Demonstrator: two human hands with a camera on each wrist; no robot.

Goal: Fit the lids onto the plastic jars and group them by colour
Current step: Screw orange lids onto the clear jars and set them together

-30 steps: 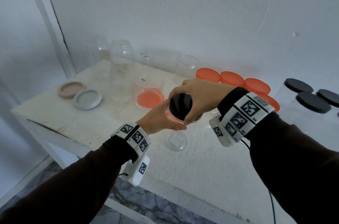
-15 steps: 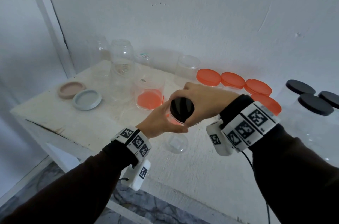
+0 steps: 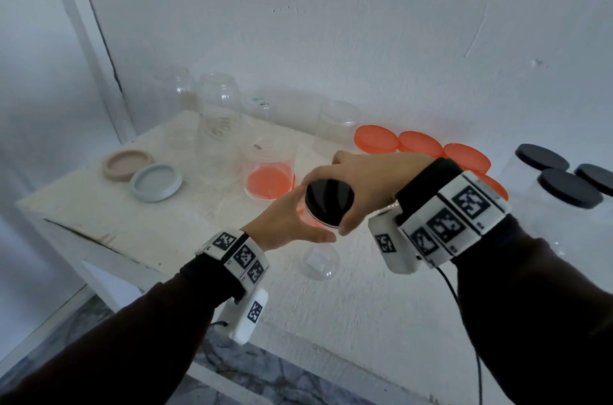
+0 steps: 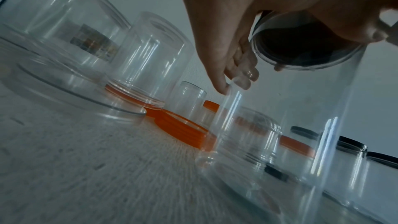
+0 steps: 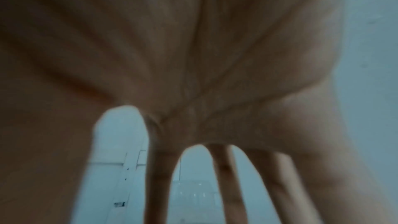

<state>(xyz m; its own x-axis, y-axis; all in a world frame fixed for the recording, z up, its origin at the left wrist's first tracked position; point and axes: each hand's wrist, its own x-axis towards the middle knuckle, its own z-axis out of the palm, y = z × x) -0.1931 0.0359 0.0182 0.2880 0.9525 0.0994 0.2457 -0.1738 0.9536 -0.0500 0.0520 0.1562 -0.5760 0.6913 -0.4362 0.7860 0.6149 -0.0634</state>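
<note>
1. Right hand (image 3: 360, 185) comes from above, fingers and thumb curled round the rim of a black lid (image 3: 329, 201) – gripping it.
2. The black lid sits at the mouth of a clear jar (image 4: 286, 125); whether it is fully seated cannot be told.
3. Left hand (image 3: 289, 222) wraps the side of that clear jar just below the lid, thumb on the near side, fingers on the far wall – holding it.
4. The clear jar stands on the white table (image 3: 139, 222), near the middle toward the front edge; its base shows through the plastic in the head view.
5. Right wrist view shows only a blurred palm and fingers (image 5: 226, 185), no lid visible there.
6. Behind the hands: an upturned clear jar (image 3: 269, 169) standing over an orange lid (image 3: 267, 184).
7. Back left: several more open clear jars (image 3: 219, 106), lidless.
8. Back right: a row of orange-lidded jars (image 3: 376, 138) close together along the wall.
9. Far right: three black-lidded jars (image 3: 569, 187) grouped together, apart from the orange ones.
10. Left part of the table: a beige lid (image 3: 127, 165) and a pale blue-grey lid (image 3: 156, 182) lying touching, rims up.
</note>
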